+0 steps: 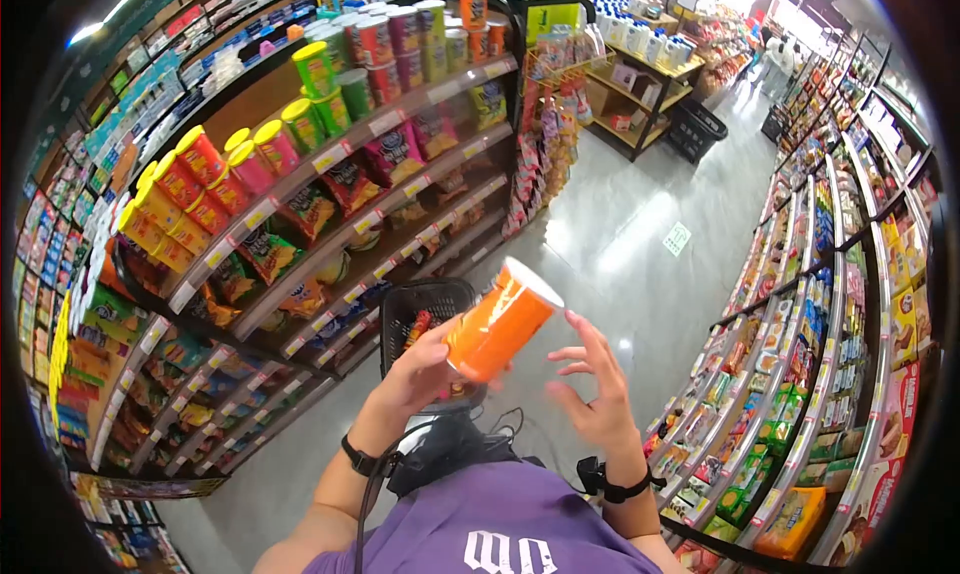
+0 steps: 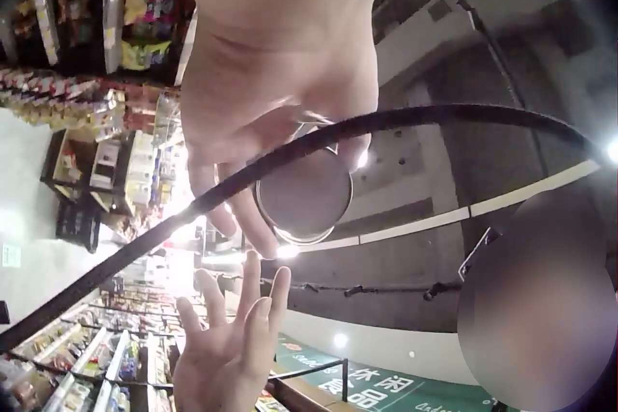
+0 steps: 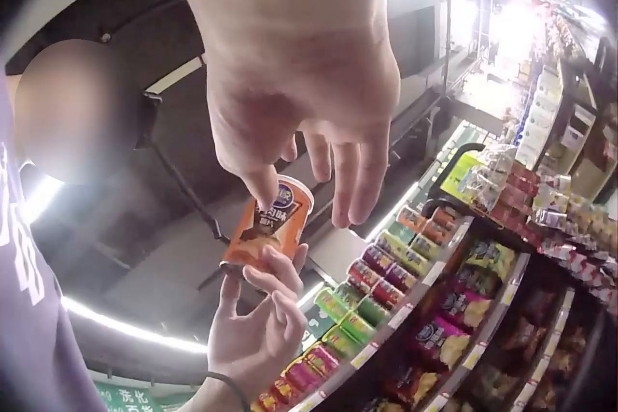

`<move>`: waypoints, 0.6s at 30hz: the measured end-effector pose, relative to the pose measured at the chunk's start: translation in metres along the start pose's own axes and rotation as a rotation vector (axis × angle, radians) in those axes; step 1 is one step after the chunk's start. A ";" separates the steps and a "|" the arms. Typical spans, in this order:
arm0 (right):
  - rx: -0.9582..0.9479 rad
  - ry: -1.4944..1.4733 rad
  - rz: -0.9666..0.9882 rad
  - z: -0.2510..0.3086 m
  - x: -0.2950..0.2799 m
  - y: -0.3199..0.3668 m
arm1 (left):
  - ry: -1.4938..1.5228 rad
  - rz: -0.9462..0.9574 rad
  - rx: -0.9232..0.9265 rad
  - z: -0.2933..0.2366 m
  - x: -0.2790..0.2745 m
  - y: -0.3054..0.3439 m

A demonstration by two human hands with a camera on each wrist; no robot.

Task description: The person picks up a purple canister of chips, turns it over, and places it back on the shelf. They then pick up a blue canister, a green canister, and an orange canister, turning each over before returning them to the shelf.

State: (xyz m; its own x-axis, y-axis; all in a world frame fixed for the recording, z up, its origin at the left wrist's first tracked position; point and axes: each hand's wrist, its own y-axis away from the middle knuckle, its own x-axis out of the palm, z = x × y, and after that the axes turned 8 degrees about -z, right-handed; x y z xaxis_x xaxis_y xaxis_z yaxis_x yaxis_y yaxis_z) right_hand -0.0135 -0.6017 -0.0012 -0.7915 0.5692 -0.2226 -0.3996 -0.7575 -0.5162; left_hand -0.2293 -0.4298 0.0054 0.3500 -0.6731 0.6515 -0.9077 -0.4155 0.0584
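My left hand [image 1: 415, 374] grips an orange chip canister [image 1: 503, 322] near its lower end, in front of my body. The canister is tilted, its white-rimmed end pointing up and away. In the right wrist view the canister [image 3: 268, 227] shows a printed label, and the left hand's fingers [image 3: 280, 275] wrap its base. In the left wrist view only a round end [image 2: 305, 198] of it shows beyond the left hand. My right hand [image 1: 600, 384] is beside the canister with spread fingers, the index fingertip right at the white rim. It holds nothing.
Below the hands a black shopping basket [image 1: 392, 319] contains a snack pack. On the left a shelf [image 1: 390, 122] carries chip canisters and bags. Snack shelves [image 1: 790, 374] line the right side. Farther down the aisle are a wooden display table [image 1: 640, 84] and another black basket [image 1: 697, 129].
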 end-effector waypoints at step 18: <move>0.128 -0.010 0.071 -0.085 -0.065 -0.073 | 0.582 0.134 0.074 0.037 -0.045 -0.140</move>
State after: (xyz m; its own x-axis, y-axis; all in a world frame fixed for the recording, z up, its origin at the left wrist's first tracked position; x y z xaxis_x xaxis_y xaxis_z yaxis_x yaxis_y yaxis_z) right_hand 0.1065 -0.5557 -0.0193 -0.8240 0.5102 -0.2462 -0.3978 -0.8306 -0.3897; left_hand -0.1093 -0.3633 -0.0600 0.0304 -0.2851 0.9580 -0.9093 -0.4058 -0.0919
